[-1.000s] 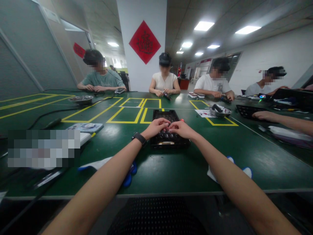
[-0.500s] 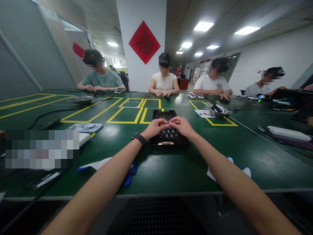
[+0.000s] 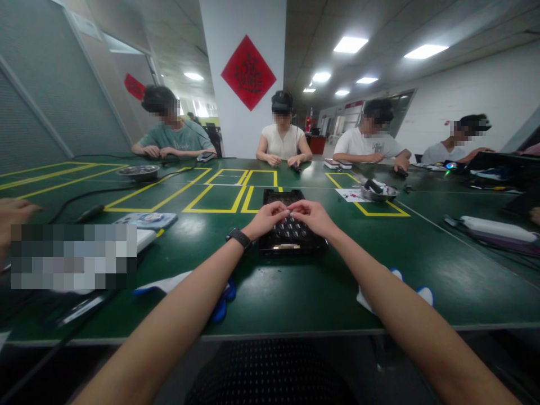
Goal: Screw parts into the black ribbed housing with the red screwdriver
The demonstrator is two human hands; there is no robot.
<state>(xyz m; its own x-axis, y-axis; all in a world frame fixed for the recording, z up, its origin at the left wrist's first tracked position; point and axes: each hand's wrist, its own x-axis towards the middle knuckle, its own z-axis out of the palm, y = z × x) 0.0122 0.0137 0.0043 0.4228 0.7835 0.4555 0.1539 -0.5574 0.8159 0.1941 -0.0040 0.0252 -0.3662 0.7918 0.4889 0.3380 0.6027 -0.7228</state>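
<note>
A black case [image 3: 293, 247] lies on the green table, with rows of small shiny metal pieces [image 3: 291, 229] in its near half. Over its middle, my left hand [image 3: 271, 218] and my right hand [image 3: 311, 218] meet fingertip to fingertip. Both are closed in a pinch. Whatever is between the fingertips is too small and too covered to name. A dark watch band [image 3: 239, 238] circles my left wrist. The part of the case behind my hands is partly hidden.
Blue-and-white gloves [image 3: 221, 301] lie under my left forearm, another glove [image 3: 425, 295] by my right. Metal bowls [image 3: 139, 171] [image 3: 379, 193] stand farther off. A co-worker's hand [image 3: 17, 216] is at the left edge. Several people sit across the table [image 3: 270, 304].
My hands stay together over the case, fingertips shifted very slightly left. A co-worker's hand has come in at the left edge. Across the table, a person's hand at right has moved rightward.
</note>
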